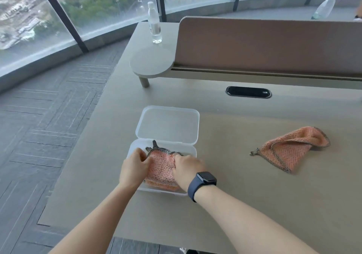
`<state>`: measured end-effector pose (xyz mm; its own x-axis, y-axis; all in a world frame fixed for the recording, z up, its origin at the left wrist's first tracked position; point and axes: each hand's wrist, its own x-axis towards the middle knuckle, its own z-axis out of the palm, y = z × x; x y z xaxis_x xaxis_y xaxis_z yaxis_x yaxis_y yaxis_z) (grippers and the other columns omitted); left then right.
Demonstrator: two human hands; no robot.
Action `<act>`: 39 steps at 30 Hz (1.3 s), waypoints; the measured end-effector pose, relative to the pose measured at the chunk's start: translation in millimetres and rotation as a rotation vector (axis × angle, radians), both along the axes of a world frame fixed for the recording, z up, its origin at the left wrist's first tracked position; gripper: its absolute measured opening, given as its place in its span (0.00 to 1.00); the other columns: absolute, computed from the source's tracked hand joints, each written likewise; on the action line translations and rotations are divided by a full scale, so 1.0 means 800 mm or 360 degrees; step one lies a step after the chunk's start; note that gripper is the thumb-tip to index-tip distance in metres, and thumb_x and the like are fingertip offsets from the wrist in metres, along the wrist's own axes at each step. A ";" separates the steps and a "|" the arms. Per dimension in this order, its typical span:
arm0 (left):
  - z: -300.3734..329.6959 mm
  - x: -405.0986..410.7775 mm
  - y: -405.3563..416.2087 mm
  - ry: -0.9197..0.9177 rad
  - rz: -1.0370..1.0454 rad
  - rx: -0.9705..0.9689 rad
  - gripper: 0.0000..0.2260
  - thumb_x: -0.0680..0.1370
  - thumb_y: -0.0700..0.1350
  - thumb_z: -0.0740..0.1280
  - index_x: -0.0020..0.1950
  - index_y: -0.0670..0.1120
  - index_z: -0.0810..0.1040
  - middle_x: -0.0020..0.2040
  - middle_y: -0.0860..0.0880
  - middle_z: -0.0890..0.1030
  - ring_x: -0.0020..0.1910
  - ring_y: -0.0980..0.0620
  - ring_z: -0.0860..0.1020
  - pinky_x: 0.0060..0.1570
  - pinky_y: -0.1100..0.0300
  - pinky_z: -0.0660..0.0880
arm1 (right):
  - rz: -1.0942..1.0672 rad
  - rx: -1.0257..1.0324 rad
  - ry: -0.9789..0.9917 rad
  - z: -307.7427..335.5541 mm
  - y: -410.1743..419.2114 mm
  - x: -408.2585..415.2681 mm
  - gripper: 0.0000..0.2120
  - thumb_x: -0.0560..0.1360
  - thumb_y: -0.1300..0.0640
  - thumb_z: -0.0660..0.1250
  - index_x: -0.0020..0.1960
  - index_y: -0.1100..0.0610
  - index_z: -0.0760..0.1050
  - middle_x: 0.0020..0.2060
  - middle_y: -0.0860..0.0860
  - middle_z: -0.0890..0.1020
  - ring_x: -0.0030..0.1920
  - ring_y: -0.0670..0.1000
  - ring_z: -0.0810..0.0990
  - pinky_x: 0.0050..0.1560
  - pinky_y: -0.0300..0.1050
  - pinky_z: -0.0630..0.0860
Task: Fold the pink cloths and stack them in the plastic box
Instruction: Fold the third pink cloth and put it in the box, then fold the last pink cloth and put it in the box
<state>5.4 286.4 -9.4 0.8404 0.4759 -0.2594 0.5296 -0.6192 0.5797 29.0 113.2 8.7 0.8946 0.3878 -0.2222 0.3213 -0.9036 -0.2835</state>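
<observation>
Nearest, two bare forearms reach out over the beige table (254,175); the right one wears a dark smartwatch (203,181). Both hands are down in the clear plastic box (193,149). The left hand (134,167), fingers curled, grips the left edge of the folded pink cloth with dark speckled trim (161,170) lying inside the box. The right hand (188,168), fingers curled too, grips its right side. The box's hinged lid (168,125) lies open flat on the far side. To the right, well apart, a second pink cloth (291,147) lies crumpled on the table. Farther off stand a brown divider panel (264,44) and a clear water bottle (154,24) at the far left.
</observation>
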 end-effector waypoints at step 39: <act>0.030 0.097 -0.197 -0.0228 -0.1171 0.0059 0.04 0.75 0.45 0.66 0.46 0.52 0.80 0.41 0.57 0.77 0.41 0.53 0.78 0.42 0.58 0.74 | -0.0435 0.0197 -0.0327 -0.004 -0.232 0.074 0.05 0.74 0.56 0.62 0.42 0.54 0.76 0.40 0.51 0.79 0.43 0.56 0.75 0.34 0.44 0.63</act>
<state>82.9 128.7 14.7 0.9693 -0.2156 -0.1184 -0.1078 -0.8049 0.5835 88.0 -72.6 5.5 0.9900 0.1410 0.0064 0.1343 -0.9267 -0.3509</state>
